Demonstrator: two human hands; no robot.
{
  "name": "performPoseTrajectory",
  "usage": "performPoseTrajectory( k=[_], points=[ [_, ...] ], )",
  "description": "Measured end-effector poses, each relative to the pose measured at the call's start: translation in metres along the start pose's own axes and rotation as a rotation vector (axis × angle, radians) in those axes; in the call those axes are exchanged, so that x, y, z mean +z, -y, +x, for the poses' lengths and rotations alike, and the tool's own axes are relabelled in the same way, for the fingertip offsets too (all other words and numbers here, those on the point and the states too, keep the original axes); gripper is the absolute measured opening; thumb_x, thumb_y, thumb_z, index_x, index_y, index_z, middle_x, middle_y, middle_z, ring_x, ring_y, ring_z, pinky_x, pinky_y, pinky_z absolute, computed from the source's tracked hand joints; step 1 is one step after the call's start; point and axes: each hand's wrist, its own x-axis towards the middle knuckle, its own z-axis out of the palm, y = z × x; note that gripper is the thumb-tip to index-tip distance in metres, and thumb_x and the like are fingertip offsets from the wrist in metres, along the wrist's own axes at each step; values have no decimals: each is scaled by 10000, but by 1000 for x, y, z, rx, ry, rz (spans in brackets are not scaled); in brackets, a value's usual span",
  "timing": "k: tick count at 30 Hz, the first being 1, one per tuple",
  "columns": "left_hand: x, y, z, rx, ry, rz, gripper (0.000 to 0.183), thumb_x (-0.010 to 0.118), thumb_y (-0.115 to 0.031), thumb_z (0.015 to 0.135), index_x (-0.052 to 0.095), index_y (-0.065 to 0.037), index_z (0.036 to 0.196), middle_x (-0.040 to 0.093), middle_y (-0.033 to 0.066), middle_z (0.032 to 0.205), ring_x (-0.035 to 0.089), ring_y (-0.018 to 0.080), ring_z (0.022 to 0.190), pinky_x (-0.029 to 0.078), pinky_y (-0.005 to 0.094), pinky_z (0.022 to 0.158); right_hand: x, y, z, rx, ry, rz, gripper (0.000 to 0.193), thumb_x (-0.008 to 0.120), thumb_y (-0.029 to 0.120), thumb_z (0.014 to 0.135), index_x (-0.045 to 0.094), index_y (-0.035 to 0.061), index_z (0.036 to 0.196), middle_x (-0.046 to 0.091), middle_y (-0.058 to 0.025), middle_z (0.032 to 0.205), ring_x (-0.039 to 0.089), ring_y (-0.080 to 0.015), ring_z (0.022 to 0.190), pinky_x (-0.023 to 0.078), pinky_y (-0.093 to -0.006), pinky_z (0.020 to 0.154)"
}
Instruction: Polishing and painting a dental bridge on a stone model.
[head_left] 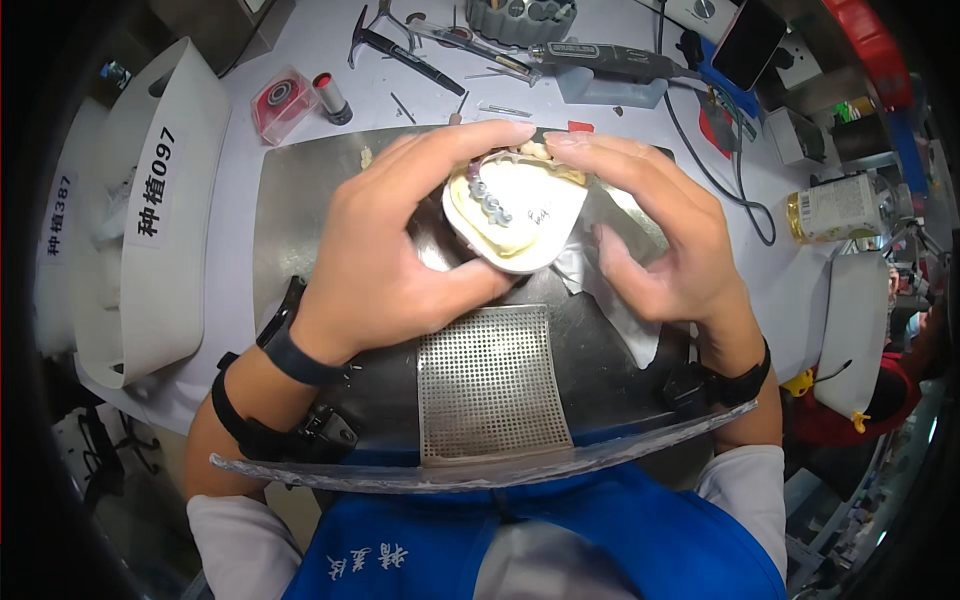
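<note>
While both hands held it up over the metal tray (300, 200), the white plaster dental model (520, 225) sat between them, just above the perforated grid (490, 385) set in the tray's middle. The left hand (385, 250) was clasped around the model's left side and underside, thumb under its near edge and forefinger arched across its far edge. The right hand (655, 235) pinched the far edge with its forefinger, while its thumb stood just off the model's right side, apart from it as far as could be seen. Small metal posts (488, 198) already stood in the model's arch, and a pale yellowish layer ran around them, so I judged the fitting of those parts done and the checking or trimming still in hand. Beyond the tray's far edge the rotary handpiece (600, 58) lay untouched, which suggested no grinding was under way. A red-and-clear small box (282, 100) lay off the tray's far left corner, and a white bin (150, 210) stood just left of the tray. A yellow-liquid bottle (835, 208) lay well right of the tray.
</note>
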Motion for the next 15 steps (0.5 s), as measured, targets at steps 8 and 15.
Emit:
performPoseTrajectory(
  k=[8,15],
  points=[
    [14,-26,-13,-63,-98,-620,936,890,-457,646,449,59,1289,594,151,1177,617,208,1077,493,323,948,16,17,-9,-130,-179,169,705,876,109,682,472,-83,1226,601,-192,1177,643,-228,1044,516,-308,879],
    [15,-29,-14,-131,-118,-546,994,829,-588,637,442,55,1290,597,158,1162,634,212,1050,522,324,909,19,17,-10,-37,-137,288,691,879,97,678,482,-74,1218,579,-171,1175,631,-207,1028,509,-303,890]
  ],
)
